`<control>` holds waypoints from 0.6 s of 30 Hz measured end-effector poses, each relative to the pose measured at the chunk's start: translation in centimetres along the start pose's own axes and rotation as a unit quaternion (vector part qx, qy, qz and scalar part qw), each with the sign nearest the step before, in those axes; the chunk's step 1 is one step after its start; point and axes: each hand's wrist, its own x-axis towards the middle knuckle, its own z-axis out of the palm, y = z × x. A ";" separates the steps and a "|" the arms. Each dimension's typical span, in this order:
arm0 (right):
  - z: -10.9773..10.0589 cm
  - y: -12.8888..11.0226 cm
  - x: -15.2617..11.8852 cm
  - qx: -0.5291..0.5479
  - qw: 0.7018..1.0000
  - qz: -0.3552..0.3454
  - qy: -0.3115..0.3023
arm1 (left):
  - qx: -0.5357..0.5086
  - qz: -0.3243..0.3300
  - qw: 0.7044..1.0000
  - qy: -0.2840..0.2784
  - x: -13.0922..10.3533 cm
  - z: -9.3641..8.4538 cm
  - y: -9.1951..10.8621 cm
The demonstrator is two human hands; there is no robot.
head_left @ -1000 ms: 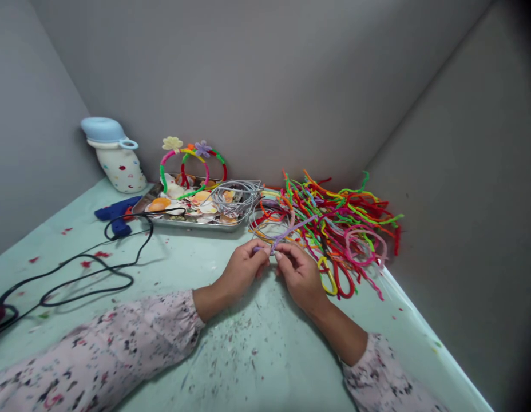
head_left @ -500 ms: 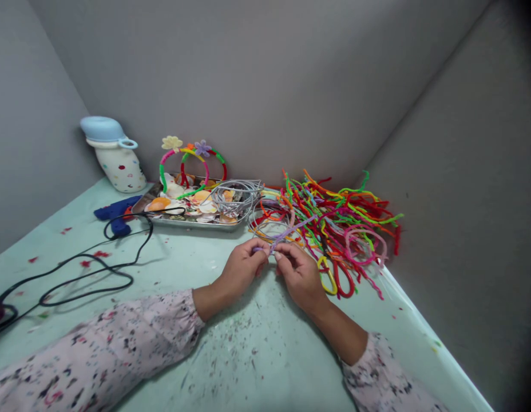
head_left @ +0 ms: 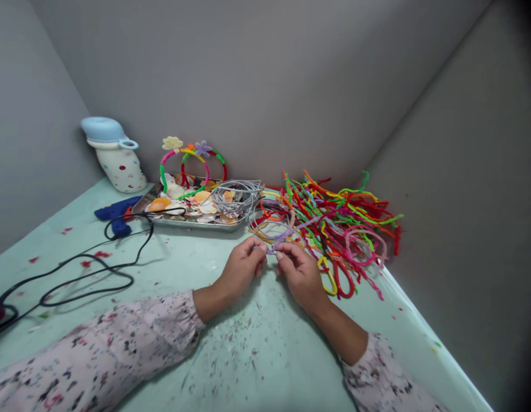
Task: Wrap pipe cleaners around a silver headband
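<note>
A light purple pipe cleaner (head_left: 294, 229) runs between my two hands above the table, and its long free end slants up to the right. My left hand (head_left: 244, 264) pinches it between thumb and forefinger. My right hand (head_left: 298, 271) is closed on the same stem a short way to the right, fingertips close to the left ones. Just behind the hands lies a coil of grey wire (head_left: 257, 229). To the right spreads a tangled heap of coloured pipe cleaners (head_left: 334, 212), with the yellow and red handles of scissors or loops (head_left: 343, 281) at its near edge.
A metal tray (head_left: 205, 225) of shells holds more grey wire (head_left: 237, 197) and two pipe-cleaner hoops with flowers (head_left: 172, 143). Left of it lie a blue glue gun (head_left: 118, 210) and its looping black cord (head_left: 119, 269). A white bottle (head_left: 119, 166) with a blue lid stands behind.
The purple pipe cleaner's free end has swung slightly lower and to the right. Both hands stay in nearly the same place, still pinching it.
</note>
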 end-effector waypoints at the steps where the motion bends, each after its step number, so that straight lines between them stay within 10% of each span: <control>1: 0.0 -0.1 0.0 0.001 1.000 0.002 -0.008 | 0.000 0.000 1.000 0.001 0.0 0.0 0.0; 18: -0.1 0.2 0.2 0.000 1.000 0.003 -0.018 | 0.020 0.005 1.000 -0.005 0.0 0.0 -0.2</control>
